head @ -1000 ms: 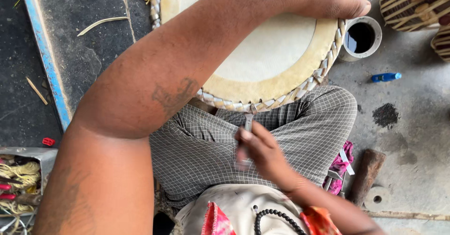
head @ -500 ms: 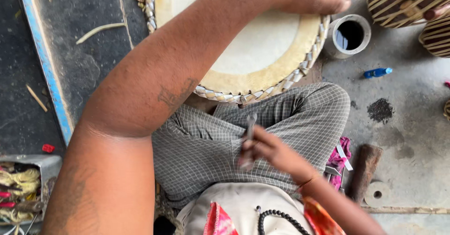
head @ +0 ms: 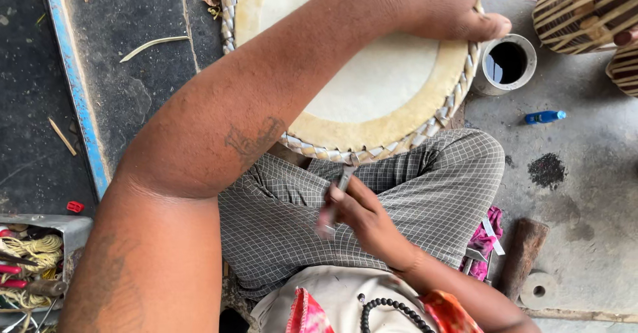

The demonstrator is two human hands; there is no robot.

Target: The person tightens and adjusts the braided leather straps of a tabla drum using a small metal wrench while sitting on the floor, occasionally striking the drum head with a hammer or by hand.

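We see a drum-maker's floor workshop: a laced drumhead point(head: 372, 94), striped drum shells point(head: 585, 10), and a tool tray point(head: 33, 266) on stained concrete.

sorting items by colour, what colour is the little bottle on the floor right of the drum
Blue: the small bottle shows best in the head view, on grey floor.

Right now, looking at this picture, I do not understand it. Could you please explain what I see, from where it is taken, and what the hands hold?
The camera sits on a person's head and looks down at their lap. There is no machine, only two bare hands. The left hand reaches across and grips the rim of a drum with a pale skin and woven edge. The right hand holds a small metal tool near that edge, over checked trousers. On the floor lie a cup, a blue pen and a wooden handle.
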